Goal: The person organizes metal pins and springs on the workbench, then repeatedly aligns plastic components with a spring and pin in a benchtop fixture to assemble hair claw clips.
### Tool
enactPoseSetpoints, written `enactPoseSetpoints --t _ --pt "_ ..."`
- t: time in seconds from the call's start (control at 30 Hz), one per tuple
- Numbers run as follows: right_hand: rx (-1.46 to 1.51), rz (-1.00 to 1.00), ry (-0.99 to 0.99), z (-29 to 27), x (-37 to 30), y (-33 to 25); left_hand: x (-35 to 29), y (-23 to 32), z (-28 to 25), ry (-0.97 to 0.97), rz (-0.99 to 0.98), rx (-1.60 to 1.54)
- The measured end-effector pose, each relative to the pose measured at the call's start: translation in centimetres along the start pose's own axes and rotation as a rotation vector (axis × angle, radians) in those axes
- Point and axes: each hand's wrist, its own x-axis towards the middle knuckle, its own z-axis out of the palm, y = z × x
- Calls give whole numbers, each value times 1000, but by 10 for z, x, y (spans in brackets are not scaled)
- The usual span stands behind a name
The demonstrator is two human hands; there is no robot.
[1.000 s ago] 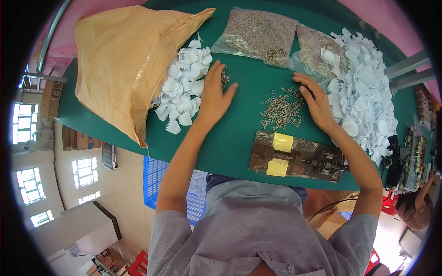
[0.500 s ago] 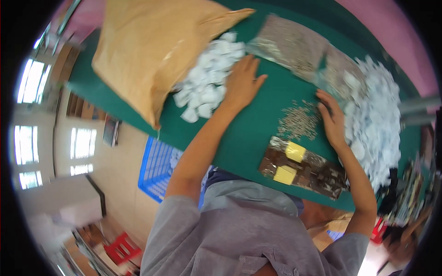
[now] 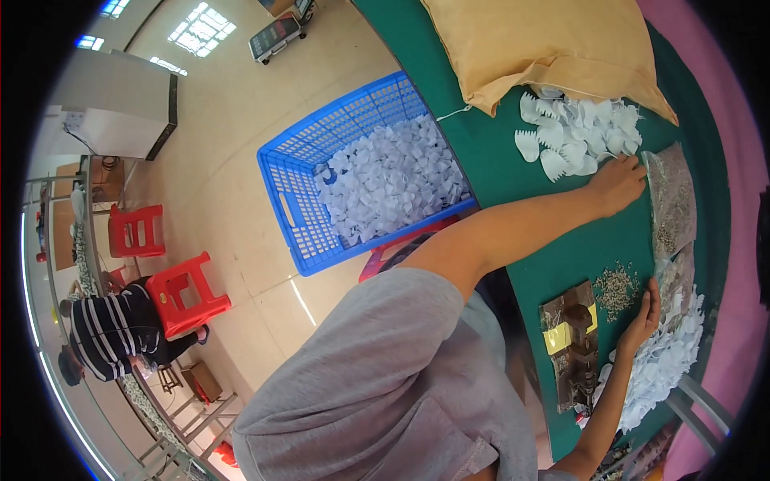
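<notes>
My left hand (image 3: 618, 185) rests palm-down on the green tabletop, fingers stretched out beside a pile of flat white toothed pieces (image 3: 581, 136). Nothing shows in its grip. That pile spills from the mouth of a big tan sack (image 3: 553, 40). Farther right, my right hand (image 3: 644, 319) lies with its fingers apart, between a heap of tiny metal parts (image 3: 616, 290) and a larger heap of white pieces (image 3: 662, 365). Near it sits a dark brown block fixture (image 3: 579, 353) with yellow patches. Clear bags of small parts (image 3: 672, 200) lie beyond both hands.
A blue plastic basket (image 3: 277, 172) filled with white pieces stands below the table's left edge. Red stools (image 3: 188, 297) and a person in a striped top (image 3: 112, 337) are across the tiled floor. A scale-like device (image 3: 277, 36) sits on the floor.
My view has swung left, bringing the basket, floor and another person into sight. Both hands stay by the same piles, my left at the white pieces and my right by the metal parts.
</notes>
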Motion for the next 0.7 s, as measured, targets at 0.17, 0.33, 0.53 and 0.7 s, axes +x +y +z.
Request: enactPoseSetpoints --t 0.17,0.33,0.53,0.7 --pt "-228 -32 30 -6 8 -49 10 10 19 -22 -82 -158" --pt "-131 -230 -135 69 34 -119 -9 -22 -7 19 -157 -392" --pt "-219 -241 -160 106 71 -106 20 -17 -27 -76 -406 -913" --pt "-262 -281 -123 138 95 -100 24 -38 -18 -104 -502 -1104"
